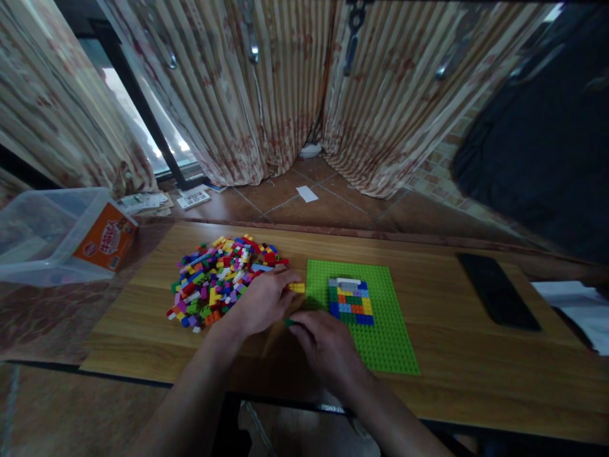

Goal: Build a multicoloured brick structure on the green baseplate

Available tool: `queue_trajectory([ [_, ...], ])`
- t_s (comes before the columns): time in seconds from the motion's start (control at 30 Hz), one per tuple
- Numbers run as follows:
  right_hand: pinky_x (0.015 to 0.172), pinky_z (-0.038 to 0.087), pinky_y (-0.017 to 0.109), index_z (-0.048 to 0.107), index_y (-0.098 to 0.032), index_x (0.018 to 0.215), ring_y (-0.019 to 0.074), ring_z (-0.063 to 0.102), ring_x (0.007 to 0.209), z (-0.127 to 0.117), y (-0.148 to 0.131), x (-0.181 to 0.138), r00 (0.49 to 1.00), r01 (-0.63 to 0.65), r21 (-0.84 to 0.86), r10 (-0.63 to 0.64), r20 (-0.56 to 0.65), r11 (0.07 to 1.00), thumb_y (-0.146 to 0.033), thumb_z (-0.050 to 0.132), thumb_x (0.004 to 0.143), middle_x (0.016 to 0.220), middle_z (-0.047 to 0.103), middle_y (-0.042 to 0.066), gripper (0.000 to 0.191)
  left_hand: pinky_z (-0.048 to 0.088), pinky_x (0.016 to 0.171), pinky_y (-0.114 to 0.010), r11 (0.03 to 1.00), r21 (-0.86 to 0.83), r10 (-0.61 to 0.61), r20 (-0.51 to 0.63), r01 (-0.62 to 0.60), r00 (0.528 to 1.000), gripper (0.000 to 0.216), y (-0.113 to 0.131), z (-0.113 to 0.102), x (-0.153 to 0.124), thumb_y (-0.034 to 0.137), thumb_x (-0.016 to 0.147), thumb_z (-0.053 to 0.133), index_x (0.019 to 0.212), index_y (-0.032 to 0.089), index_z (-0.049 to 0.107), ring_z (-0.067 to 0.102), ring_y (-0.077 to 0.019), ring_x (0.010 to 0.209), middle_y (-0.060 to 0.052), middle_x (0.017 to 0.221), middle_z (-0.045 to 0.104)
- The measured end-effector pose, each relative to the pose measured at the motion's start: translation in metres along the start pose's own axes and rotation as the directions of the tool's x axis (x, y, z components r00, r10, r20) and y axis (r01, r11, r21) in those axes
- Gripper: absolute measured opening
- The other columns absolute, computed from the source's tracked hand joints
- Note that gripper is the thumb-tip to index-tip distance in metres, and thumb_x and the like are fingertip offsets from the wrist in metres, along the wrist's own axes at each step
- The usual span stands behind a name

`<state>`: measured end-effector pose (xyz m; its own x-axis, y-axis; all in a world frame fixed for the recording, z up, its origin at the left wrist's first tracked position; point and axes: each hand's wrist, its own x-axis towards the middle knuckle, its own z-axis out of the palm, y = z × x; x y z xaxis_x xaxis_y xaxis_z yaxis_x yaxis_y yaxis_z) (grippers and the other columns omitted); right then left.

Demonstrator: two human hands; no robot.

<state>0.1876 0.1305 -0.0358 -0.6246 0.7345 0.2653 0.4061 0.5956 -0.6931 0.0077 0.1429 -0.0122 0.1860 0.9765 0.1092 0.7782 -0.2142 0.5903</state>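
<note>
your left hand (264, 301) is in the middle of the frame, at the right edge of the pile of bricks (214, 285). its fingers are pinched together on a yellow brick (296, 287). the yellow brick is just at the left edge of the green plate (385, 343), which lies flat on the worktop (451, 368).

your right hand (328, 346) is just below the left one, palm down, with the fingers curled. a small green piece (288, 322) shows at its fingertips, but it is not possible to tell if the fingers really hold it or only touch it.

in the upper part of the green plate stands a small build (351, 301) of blue, yellow, orange, green and grey bricks. to the right of the plate, well apart, a black phone (497, 291) lies flat. at the left of the frame a clear plastic box (47, 235) with an orange label sits beside the worktop. some white paper (578, 311) is at the right edge.
</note>
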Motion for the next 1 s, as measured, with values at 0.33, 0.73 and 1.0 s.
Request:
queue_trajectory([
  [0.33, 0.055, 0.045, 0.025, 0.068, -0.018, 0.090, 0.0133, 0.057, 0.057, -0.027, 0.016, 0.015, 0.869, -0.347, 0.527, 0.478, -0.130, 0.776, -0.047, 0.053, 0.088, 0.062, 0.063, 0.000, 0.033, 0.049, 0.077, -0.028, 0.996, 0.083, -0.031, 0.089, 0.023, 0.996, 0.021, 0.007, -0.003, 0.000, 0.008, 0.077, 0.055, 0.092, 0.020, 0.065, 0.063, -0.0190, 0.087, -0.004, 0.093, 0.064],
  [0.73, 0.053, 0.042, 0.027, 0.070, -0.017, 0.082, 0.0138, 0.053, 0.058, -0.103, 0.073, 0.004, 0.693, -0.489, 0.405, 0.627, -0.357, 0.772, -0.053, 0.061, 0.076, 0.065, 0.063, 0.002, 0.038, 0.049, 0.079, -0.028, 0.996, 0.086, -0.041, 0.112, 0.031, 0.993, 0.020, 0.010, -0.004, 0.001, 0.008, 0.078, 0.055, 0.089, 0.021, 0.065, 0.063, -0.0184, 0.088, -0.003, 0.094, 0.065],
  [1.0, 0.061, 0.048, 0.032, 0.072, -0.017, 0.090, 0.0168, 0.059, 0.063, -0.109, 0.092, 0.002, 0.808, -0.512, 0.197, 0.547, -0.218, 0.836, -0.049, 0.053, 0.081, 0.076, 0.069, 0.005, 0.037, 0.049, 0.080, -0.028, 0.996, 0.092, -0.022, 0.110, 0.012, 0.994, 0.027, 0.009, -0.001, 0.002, 0.006, 0.079, 0.053, 0.098, 0.020, 0.066, 0.063, -0.0182, 0.089, -0.004, 0.098, 0.065],
])
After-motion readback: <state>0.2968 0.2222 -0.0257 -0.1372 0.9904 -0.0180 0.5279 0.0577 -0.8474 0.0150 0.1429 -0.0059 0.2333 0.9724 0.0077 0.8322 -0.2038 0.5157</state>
